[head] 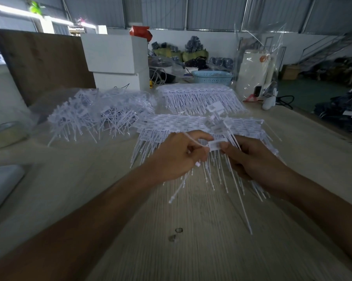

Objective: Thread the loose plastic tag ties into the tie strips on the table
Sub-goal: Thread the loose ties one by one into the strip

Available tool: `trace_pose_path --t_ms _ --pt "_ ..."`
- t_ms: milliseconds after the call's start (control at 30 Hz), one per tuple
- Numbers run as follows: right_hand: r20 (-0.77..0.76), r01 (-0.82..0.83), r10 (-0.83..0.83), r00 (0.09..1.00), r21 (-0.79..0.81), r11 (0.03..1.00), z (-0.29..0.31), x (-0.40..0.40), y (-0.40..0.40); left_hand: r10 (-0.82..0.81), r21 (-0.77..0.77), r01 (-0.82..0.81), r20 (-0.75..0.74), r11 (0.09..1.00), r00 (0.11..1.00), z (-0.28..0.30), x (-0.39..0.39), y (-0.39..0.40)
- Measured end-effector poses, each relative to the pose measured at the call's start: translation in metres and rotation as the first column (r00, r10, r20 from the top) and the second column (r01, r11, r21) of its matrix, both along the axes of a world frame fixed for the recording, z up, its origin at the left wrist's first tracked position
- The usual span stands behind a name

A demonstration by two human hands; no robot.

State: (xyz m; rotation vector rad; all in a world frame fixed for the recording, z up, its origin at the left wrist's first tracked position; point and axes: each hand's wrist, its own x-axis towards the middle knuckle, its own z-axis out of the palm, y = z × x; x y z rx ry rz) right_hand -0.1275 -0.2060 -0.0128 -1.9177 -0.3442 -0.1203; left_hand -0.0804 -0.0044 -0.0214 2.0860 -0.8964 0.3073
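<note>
**Both hands on tag ties above the near strip**

Left hand [179, 157] is curled, grip pinched on a single loose tag tie [193, 141]; the tie's thin tail runs up and left across the knuckles, its other end meets a small white tag head [217, 144] between the two hands. Right hand [252, 159] is curled too, thumb and fingers clamped on that tag head and on a bunch of ties whose tails fan down and toward the camera, the longest tail [243, 201] reaching well down the tabletop [191, 250]. A few more tag heads [214, 110] stick up above the right hand, blurred. Whether the loose tie has entered the tag head cannot be told, blur.

Near tie strip [181, 124] lies flat on the tabletop just beyond and under the hands, tails pointing toward the camera. A second tie strip [199, 96] lies farther back, apart from the first. A messy pile of loose tag ties [94, 112] sits to the left, partly on clear plastic.

Farther back: white boxes [114, 57] stacked, a brown board [43, 61] leaning at left, a light blue basket [211, 77], a clear plastic bag [256, 72] standing at right. Two small dark marks [176, 234] on the near tabletop.
</note>
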Motion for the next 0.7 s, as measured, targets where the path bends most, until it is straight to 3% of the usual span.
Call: trace_pose_path --t_ms 133,367,600,700 --pt "-0.004 -0.004 0.004 1.000 0.031 1.000 -0.003 0.003 -0.002 -0.018 -0.047 0.018 0.010 0.999 1.000 -0.004 0.000 -0.001" --pt "-0.133 -0.039 0.055 0.990 0.120 0.992 -0.001 0.002 -0.004 0.012 -0.265 -0.013 -0.005 0.964 1.000 0.002 0.006 0.002" --pt "-0.219 -0.082 0.112 0.969 0.140 0.987 -0.003 0.004 -0.004 0.074 -0.196 -0.058 0.078 0.979 0.994 -0.006 0.011 0.004" --pt "-0.249 -0.070 0.092 0.964 0.097 0.993 -0.004 0.005 -0.004 0.090 -0.081 -0.074 0.213 0.994 0.973 -0.004 0.011 0.009"
